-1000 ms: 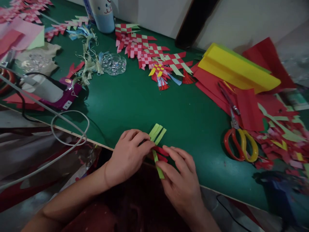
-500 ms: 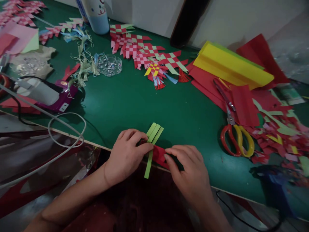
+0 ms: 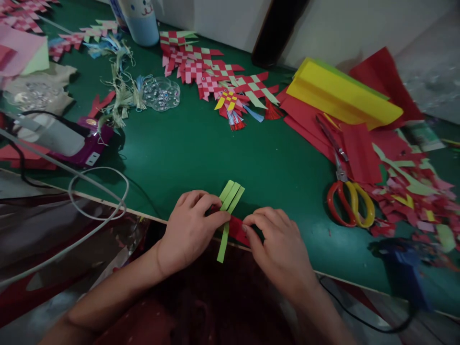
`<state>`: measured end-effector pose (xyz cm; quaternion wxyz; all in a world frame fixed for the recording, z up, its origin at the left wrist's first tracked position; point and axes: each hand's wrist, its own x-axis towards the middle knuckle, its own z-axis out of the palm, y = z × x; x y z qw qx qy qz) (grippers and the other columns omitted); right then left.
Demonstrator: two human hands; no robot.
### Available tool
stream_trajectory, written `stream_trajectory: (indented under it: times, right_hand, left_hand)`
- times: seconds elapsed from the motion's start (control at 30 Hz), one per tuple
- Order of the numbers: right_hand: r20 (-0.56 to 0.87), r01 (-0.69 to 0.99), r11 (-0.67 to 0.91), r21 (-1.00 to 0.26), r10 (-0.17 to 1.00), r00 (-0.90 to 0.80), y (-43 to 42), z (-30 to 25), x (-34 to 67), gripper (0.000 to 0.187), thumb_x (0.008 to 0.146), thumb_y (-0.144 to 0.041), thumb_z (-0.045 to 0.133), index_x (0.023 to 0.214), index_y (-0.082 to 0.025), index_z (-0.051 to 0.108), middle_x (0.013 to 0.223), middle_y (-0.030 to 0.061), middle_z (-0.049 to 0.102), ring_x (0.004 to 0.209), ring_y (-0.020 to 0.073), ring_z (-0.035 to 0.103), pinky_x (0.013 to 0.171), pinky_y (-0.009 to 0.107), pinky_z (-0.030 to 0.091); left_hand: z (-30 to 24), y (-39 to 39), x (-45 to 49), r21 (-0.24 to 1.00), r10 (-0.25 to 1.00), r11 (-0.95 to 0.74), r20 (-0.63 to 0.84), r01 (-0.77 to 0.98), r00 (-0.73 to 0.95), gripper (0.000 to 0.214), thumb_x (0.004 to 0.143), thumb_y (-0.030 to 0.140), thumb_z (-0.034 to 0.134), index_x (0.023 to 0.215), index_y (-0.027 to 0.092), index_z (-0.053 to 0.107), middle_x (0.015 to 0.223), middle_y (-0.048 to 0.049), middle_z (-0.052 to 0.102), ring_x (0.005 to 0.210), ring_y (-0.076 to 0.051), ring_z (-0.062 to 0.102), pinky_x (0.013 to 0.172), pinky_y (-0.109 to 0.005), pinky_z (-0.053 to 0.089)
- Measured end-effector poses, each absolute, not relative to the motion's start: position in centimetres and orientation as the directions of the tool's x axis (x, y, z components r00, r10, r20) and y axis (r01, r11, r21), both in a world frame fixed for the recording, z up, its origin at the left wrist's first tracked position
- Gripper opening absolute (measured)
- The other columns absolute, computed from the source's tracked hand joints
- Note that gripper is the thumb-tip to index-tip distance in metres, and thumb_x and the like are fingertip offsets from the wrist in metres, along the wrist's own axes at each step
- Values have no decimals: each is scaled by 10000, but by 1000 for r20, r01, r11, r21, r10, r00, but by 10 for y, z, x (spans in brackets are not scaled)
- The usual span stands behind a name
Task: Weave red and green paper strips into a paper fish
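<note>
Near the table's front edge, my left hand (image 3: 192, 225) pinches a red paper strip (image 3: 237, 229) together with light green paper strips (image 3: 230, 196) that cross it. Two or three green ends point away from me, and one hangs toward me past the table edge. The crossing itself is mostly hidden under my left fingers. My right hand (image 3: 280, 244) is closed at the thumb and forefinger on the right end of the red strip.
Scissors (image 3: 347, 196) with red and yellow handles lie at right, beside paper scraps (image 3: 413, 191) and folded yellow paper (image 3: 345, 93). Woven paper fish (image 3: 215, 72) line the back near a blue bottle (image 3: 140, 24). Tassels (image 3: 124, 91), a bead tray (image 3: 161, 93) and a white cable (image 3: 97, 218) are left.
The view has shifted slightly. My right hand has come a little closer to my left along the red strip; both hands keep their hold.
</note>
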<state>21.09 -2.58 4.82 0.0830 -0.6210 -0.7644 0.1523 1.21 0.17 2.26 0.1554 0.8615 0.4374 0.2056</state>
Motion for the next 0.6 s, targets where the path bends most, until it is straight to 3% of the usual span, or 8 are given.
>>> stream_trajectory:
  times: [0.27, 0.47, 0.6]
  right_hand:
    - [-45, 924, 245, -293, 962, -270, -18, 46, 205, 105, 913, -259, 531, 853, -230, 611, 893, 35, 635, 837, 207, 539, 707, 343, 360]
    - [-39, 930, 310, -198, 945, -323, -14, 46, 200, 207, 957, -204, 410, 798, -199, 542, 830, 54, 591, 772, 196, 491, 666, 328, 332]
    - [-18, 912, 315, -262, 943, -331, -13, 47, 199, 226, 961, -168, 366, 780, -207, 496, 759, 36, 577, 700, 180, 475, 649, 314, 348]
  left_hand:
    - [23, 2, 12, 469, 814, -570, 213, 674, 540, 219, 872, 137, 539, 971, 268, 683, 1032, -47, 604, 978, -237, 485, 830, -400, 404]
    - [21, 2, 12, 485, 822, -560, 222, 671, 525, 244, 865, 112, 535, 966, 275, 685, 1029, -40, 610, 988, -237, 481, 848, -406, 404]
    - [21, 2, 12, 481, 818, -565, 223, 670, 530, 254, 873, 116, 527, 989, 281, 680, 1037, -40, 608, 993, -233, 483, 850, -404, 402]
